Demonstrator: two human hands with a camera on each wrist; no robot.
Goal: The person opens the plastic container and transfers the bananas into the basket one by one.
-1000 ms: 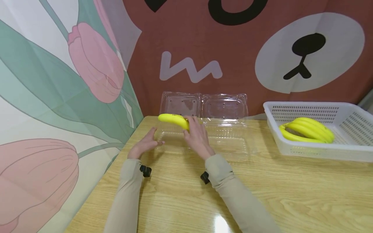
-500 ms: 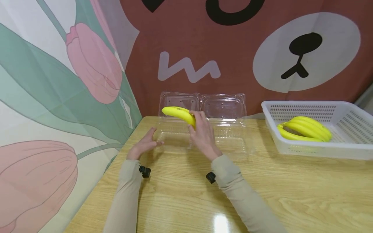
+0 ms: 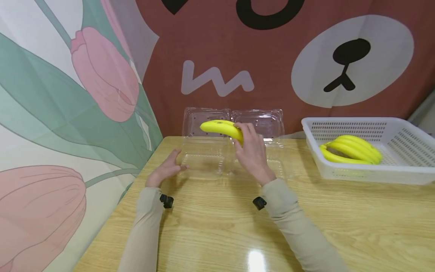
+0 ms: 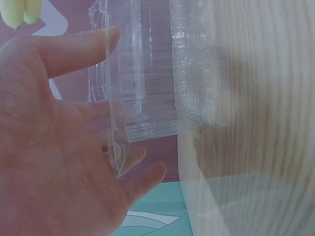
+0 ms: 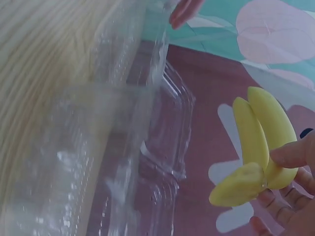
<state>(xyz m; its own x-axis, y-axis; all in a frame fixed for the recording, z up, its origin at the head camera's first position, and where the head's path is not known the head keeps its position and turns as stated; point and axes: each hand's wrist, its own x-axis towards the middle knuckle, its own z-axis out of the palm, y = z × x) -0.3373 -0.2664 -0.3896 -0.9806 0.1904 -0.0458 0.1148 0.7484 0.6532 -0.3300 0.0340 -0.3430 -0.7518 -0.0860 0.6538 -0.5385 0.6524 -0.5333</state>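
Holding a small bunch of bananas (image 3: 221, 128) above the open clear plastic box (image 3: 217, 160), the right hand (image 3: 252, 155) has its fingers curled round the stem end, thumb underneath (the wrist view shows three bananas joined, fingertips pinching near the stalk). The bunch hangs in the air over the box's back edge, in front of the raised lid (image 3: 234, 122), touching neither as far as I can tell.

The left hand (image 3: 165, 170) lies on the wooden table (image 3: 306, 223) at the box's left edge, fingers straight and slightly spread; its own wrist camera shows the thin plastic rim resting against the fingers, with the thumb stretched out above.

Off to the right, well apart, a white basket (image 3: 401, 173) holds another bunch of bananas (image 3: 351, 150).

My worry is the box: it looks light and flimsy, so if the bunch comes down on the rim or catches the lid, the whole thing could skid or tip, since the left hand only steadies one side with flat fingers. The hold near the stalk also looks narrow, and the bunch could swing or slip as it is lowered.
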